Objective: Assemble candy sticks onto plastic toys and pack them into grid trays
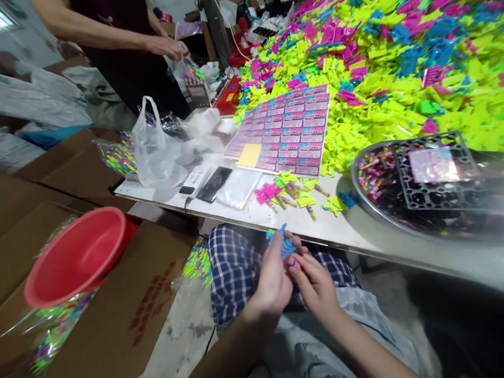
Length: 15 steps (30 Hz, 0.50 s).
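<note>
Above my lap, my left hand (274,273) is closed around a blue plastic piece (288,245), which pokes out past the thumb and fingers. My right hand (317,282) touches it from the right, thumb and fingers pinching a small pink wrapped item (293,261) against the lower end of the blue piece. On the table edge beyond lie loose yellow and pink plastic pieces (268,192) mixed with small wrapped sticks (311,213).
A large heap of coloured plastic pieces (377,77) covers the table's back. Printed label sheets (283,132), a black phone (214,184), clear bags (238,188) and a metal tray (356,185) stand nearer. Left are a red basin (77,254), cartons (117,294) and a person's hands (168,47) holding a bag.
</note>
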Available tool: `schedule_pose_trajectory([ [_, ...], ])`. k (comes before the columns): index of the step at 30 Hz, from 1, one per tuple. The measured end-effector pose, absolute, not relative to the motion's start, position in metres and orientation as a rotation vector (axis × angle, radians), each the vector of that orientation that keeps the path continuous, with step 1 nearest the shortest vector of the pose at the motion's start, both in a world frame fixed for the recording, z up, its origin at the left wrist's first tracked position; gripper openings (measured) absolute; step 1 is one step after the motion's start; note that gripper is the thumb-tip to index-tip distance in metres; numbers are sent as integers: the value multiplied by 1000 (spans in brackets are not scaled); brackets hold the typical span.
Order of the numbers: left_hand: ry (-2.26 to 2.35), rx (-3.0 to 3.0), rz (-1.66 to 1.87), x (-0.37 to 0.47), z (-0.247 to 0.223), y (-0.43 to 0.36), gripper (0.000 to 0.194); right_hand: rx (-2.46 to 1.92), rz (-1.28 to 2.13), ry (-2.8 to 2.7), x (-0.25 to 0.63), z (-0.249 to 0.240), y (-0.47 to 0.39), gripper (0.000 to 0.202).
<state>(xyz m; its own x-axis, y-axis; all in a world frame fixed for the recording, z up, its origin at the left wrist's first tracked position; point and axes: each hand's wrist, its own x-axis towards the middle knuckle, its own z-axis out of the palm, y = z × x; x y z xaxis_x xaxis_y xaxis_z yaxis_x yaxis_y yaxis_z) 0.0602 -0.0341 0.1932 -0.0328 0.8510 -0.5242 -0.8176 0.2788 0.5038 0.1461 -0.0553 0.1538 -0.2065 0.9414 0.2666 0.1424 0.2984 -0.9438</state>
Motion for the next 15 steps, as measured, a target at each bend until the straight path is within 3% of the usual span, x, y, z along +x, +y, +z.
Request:
schedule_pose_trajectory([
  [6,1143,357,1557,69,188,-36,28,-1070,971,-1594,144,161,-57,27],
  [15,1162,469,1506,66,187,-44,26,-1156,1067,-1473,137,166,-66,26],
])
